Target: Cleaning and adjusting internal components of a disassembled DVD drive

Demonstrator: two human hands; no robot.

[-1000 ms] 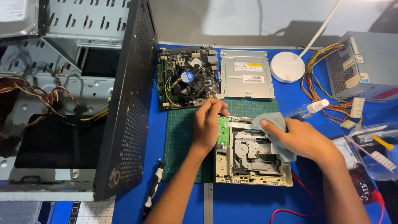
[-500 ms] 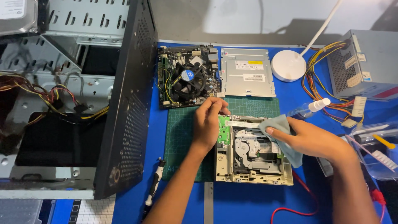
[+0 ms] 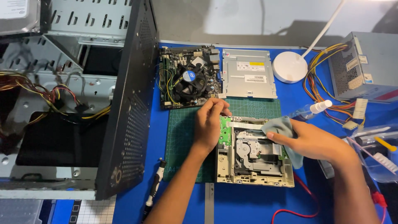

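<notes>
An opened optical drive (image 3: 248, 166) lies on a green cutting mat (image 3: 182, 141), its inner mechanism and a small green circuit board exposed. My left hand (image 3: 209, 120) rests flat on the drive's upper left corner, steadying it. My right hand (image 3: 309, 141) presses a pale blue-grey cloth (image 3: 282, 126) against the drive's right side, fingers stretched over the cloth.
An open black computer case (image 3: 124, 108) with loose wires fills the left. Behind the mat lie a motherboard with fan (image 3: 188, 79) and a metal drive cover (image 3: 248, 74). A white lamp base (image 3: 290, 66), spray bottle (image 3: 311, 110), power supply (image 3: 365, 66) and screwdriver (image 3: 154, 186) surround the mat.
My right hand with the cloth has slid down and to the right over the drive, then back a little to the left. My left hand has stayed in place.
</notes>
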